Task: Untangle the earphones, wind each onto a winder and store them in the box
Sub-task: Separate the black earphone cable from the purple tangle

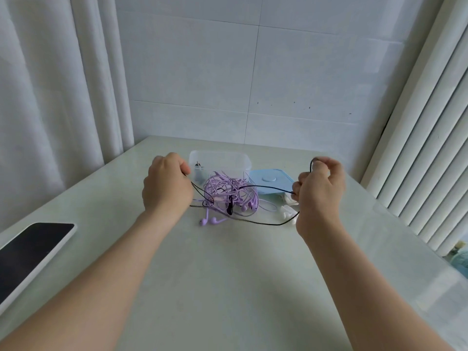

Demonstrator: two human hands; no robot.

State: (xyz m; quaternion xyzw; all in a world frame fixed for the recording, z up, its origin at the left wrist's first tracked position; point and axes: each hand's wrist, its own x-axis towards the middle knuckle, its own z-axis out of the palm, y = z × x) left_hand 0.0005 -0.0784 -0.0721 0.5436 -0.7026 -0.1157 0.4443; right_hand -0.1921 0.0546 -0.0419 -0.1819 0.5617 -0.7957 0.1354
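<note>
Holding the black earphone cable (263, 186) between 2 grips: left grip (167, 184) curled round it at 9 o'clock of the purple earphone tangle (230, 191), right grip (320, 191) pinching it at 3 o'clock (small loop poking up above the fingers). Tangled together mid-table (228, 274). Clear box (220, 158) just behind at 12 o'clock, blue lid (271, 181) at 2 o'clock, white earphones (287, 212) by the right grip. Phone (30, 252) at 8 o'clock.

Black cord (263, 186) stretched taut; purple earphones (229, 196) tangled before clear box (220, 158).
</note>
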